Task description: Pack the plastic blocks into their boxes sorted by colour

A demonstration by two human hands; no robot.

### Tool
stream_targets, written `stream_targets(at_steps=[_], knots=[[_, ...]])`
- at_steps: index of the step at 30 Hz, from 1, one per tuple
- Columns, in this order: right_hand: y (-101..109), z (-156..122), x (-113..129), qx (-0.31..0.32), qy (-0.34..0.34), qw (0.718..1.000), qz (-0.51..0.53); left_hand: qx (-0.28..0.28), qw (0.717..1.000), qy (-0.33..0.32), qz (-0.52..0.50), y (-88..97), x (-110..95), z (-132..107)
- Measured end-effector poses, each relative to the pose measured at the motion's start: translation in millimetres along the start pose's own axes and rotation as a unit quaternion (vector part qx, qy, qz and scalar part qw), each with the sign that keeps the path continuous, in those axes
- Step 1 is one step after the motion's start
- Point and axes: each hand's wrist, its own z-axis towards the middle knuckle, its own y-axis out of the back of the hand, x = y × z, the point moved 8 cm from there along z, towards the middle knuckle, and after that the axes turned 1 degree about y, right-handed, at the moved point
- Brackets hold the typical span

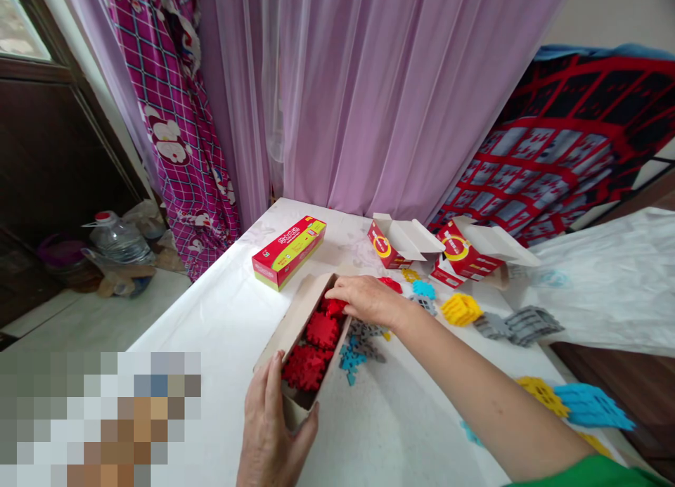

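Observation:
A long open cardboard box (290,318) lies on the table, its lid flap folded out to the left. Stacks of red interlocking toy pieces (323,330) fill much of it. My left hand (277,417) is wrapped round the box's near end, fingers along the left side and thumb on the right. At the far end, my right hand (363,301) reaches in with its fingers closed on red pieces (334,307); the fingertips are partly hidden. Beside the box, under my right wrist, lie loose grey pieces (369,346) and blue pieces (351,360).
A closed red and green box (290,251) lies behind. Two opened red boxes (387,244) (464,255) stand at the back right. Yellow pieces (461,309), grey pieces (532,325) and blue pieces (593,405) lie to the right. Purple curtains (358,93) hang behind the table.

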Motion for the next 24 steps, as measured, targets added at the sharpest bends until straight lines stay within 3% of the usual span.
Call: stream_targets(at_steps=[8,16,24], knots=[[0,2,-11,-0.026,0.02,0.999,0.002,0.002,1.0,-0.008,0.011,0.7,-3,3],[-2,-2,35,0.003,0.063,0.998,0.029,0.008,1.0,0.005,0.004,-0.4,0,1],[11,-11,50,-0.022,0.047,0.998,-0.019,0.003,1.0,0.007,-0.006,-0.5,0,1]])
